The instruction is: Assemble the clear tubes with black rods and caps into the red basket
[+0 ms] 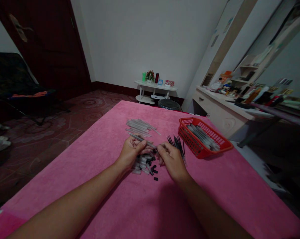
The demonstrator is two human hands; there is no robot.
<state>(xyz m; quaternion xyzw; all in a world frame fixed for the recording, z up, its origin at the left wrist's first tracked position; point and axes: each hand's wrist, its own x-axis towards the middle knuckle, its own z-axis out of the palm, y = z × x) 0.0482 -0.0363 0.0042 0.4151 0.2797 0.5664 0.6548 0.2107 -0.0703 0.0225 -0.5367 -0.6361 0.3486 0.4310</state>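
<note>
My left hand (129,152) is closed around a slim pen barrel (150,144), which lies tilted across the fingers. At the barrel's right end, the fingertips of my right hand (171,160) are pinched together; a dark bit shows there, too small to make out. Below the hands is a heap of clear pen caps (142,163), partly covered by my left hand. Small black plugs (156,179) are scattered beside it. Beyond the hands, several clear barrels (138,126) lie in a loose pile. Thin black refills (176,142) lie just past my right hand, which hides some of them.
A red plastic basket (198,152) holding several pens stands to the right on the pink tablecloth (102,132). Farther off are a white shelf stand (156,85) and a round dark stool (169,104). A cluttered dresser (221,106) is on the right, a folding chair (23,89) on the left.
</note>
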